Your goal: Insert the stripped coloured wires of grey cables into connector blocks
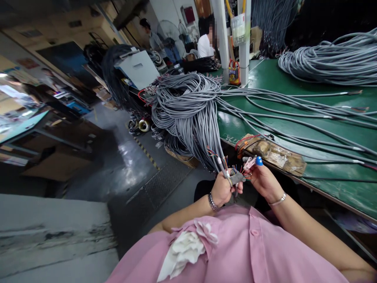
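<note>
My left hand (222, 189) is closed around the ends of grey cables (224, 168), whose thin coloured wires fan out above the fingers. A grey wrapping (236, 178) covers a finger of that hand. Close beside it, my right hand (265, 181) pinches a small pink clip-like tool (249, 162), next to the wire tips. A blue cover (259, 160) sits on one of its digits. Whether the tool touches a wire is too small to tell. From the held ends, the cables run up into a large grey cable bundle (188, 106) draped over the table's edge.
On the green table (265, 74) lie loose cables (294, 114) with stripped ends and a coiled grey bundle (326, 59). A worn wooden block (273, 156) with wires sits at the front edge. A white post (220, 39) rises behind. Other people sit farther back.
</note>
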`<state>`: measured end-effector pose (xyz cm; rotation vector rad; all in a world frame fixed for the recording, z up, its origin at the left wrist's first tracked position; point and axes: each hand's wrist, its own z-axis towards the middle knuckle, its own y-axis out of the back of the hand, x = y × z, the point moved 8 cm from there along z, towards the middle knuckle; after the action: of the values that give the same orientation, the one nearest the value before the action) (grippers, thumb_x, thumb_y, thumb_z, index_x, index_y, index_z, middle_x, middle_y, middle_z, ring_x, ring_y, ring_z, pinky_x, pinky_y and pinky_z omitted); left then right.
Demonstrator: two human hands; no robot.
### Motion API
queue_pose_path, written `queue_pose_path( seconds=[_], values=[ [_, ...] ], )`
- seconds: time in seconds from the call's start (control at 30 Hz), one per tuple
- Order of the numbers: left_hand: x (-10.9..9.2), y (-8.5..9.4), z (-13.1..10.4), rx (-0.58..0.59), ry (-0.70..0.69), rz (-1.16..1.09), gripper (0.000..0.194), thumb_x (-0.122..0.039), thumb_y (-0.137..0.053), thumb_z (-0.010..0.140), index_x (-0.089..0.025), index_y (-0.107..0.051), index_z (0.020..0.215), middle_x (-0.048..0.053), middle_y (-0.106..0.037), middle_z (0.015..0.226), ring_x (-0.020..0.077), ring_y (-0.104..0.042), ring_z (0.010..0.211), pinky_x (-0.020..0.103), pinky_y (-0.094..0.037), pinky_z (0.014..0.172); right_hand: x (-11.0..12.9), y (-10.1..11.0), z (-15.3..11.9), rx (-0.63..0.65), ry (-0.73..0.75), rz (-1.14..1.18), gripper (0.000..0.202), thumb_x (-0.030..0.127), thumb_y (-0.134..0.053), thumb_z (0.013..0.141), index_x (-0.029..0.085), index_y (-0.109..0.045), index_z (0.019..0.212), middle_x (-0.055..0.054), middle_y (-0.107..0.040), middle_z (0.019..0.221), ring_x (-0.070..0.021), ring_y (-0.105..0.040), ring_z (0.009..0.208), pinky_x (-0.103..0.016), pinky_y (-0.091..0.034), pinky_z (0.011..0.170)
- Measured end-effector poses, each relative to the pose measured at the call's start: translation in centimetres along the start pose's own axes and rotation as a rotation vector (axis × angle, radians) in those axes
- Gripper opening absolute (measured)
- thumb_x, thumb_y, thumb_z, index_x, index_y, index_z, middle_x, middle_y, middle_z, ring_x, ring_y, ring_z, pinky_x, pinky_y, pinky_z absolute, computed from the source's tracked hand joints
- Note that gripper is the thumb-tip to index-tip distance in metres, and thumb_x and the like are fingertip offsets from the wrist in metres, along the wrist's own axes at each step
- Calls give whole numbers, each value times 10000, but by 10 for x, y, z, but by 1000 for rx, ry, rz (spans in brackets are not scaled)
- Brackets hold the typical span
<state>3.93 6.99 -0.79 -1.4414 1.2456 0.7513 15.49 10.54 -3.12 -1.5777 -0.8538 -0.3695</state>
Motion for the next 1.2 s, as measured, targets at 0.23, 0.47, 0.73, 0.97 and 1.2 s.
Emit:
queue_pose_path(
  seconds=[0.23,0.47,0.73,0.97,1.2],
  values=[
    [4,-1,2,-51,3,20,341,-417,-717,674,-144,-518,631,1,-595,492,94,-533,370,175,-300,343,0,0,3,-1,7,33,352,522,-703,733,184,-714,831,-28,-671,759,-129,-545,619,-255,-458,597],
    [4,1,-2,-38,0,42,337,-406,-709,693,-147,-508,613,6,-591,488,101,-539,372,180,-288,343,-4,-1,1,43,-35,86,385,582,-608,788,211,-707,821,-20,-680,791,-130,-577,666,-249,-466,605],
    [-2,7,-11,-84,-67,18,331,-423,-700,702,-139,-538,651,9,-605,511,106,-553,390,182,-276,349,1,-6,-3,62,-62,-12,279,472,-638,810,212,-697,889,-24,-672,839,-117,-559,657,-240,-462,596],
    [-4,1,-5,-108,-82,8,336,-429,-688,719,-134,-541,654,14,-602,518,103,-557,395,180,-250,345,4,1,-1,2,98,-102,395,549,-566,835,181,-707,821,-44,-666,787,-135,-560,676,-260,-447,607],
    [5,4,3,-115,-83,20,316,-411,-685,724,-135,-553,649,12,-601,525,102,-561,403,182,-261,354,-4,1,6,-17,-8,22,361,550,-671,749,200,-716,827,-28,-682,755,-154,-578,664,-275,-449,598]
  ],
)
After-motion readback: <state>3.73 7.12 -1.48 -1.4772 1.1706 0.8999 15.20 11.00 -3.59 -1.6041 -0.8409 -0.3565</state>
